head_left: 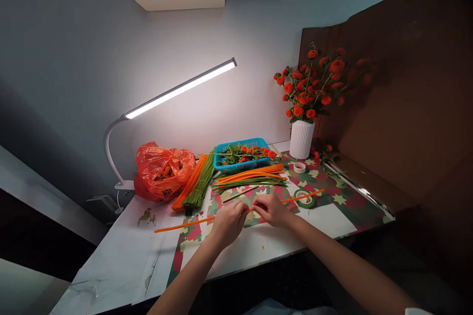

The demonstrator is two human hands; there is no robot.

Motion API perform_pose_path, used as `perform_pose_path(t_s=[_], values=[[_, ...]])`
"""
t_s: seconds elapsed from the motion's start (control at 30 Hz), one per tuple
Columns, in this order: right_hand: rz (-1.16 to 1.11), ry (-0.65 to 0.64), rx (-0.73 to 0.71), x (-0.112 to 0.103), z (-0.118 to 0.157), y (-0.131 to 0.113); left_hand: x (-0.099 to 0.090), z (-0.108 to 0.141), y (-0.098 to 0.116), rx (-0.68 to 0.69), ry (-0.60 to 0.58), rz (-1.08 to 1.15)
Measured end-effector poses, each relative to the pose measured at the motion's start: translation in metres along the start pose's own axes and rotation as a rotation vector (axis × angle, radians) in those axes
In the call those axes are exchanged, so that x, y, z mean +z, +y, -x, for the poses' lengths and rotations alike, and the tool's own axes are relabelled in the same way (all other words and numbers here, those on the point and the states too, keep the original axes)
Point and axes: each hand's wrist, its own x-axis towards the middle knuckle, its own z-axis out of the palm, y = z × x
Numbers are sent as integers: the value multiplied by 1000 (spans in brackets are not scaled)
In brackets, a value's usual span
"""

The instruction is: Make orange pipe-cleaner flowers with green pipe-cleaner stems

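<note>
An orange pipe cleaner (185, 225) runs through both hands above the front of the table, its ends sticking out left and right. My left hand (231, 220) pinches it near the middle with fingers closed. Close beside it, my right hand (270, 209) has its fingertips closed on the same stem, the two hands almost touching. The right end of the stem passes over a roll of green tape (305, 202). Behind the hands lie a thin brown stick (241, 193) and loose orange and green stems (254, 175).
A blue basket (240, 166) of orange flowers stands behind, with bundled stems (201, 184) and a red plastic bag (153, 184) to its left. A lamp (181, 89) shines above. At the right are white tape (299, 168) and a white vase (301, 140) of flowers.
</note>
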Motion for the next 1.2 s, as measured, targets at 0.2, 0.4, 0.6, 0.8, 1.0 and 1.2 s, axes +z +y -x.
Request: perform_pose_path(t_s=[0.2, 0.4, 0.6, 0.8, 1.0, 1.2], values=[[4, -9, -61, -5, -5, -9, -17, -13, -9, -306, -469, 751], [-229, -155, 115, -19, -13, -16, -24, -10, 0, 55, -88, 288], [-446, -280, 240, -25, -21, -14, -23, -4, -2, 461, 171, -100], [-465, -218, 251, -21, -19, -16, -18, -5, 3, 234, 203, 79], [47, 52, -85, -15, -5, -19, -17, -14, 10, -407, -59, 714], [442, -58, -412, -14, 3, -10, -14, -17, 4, -656, -329, 985]])
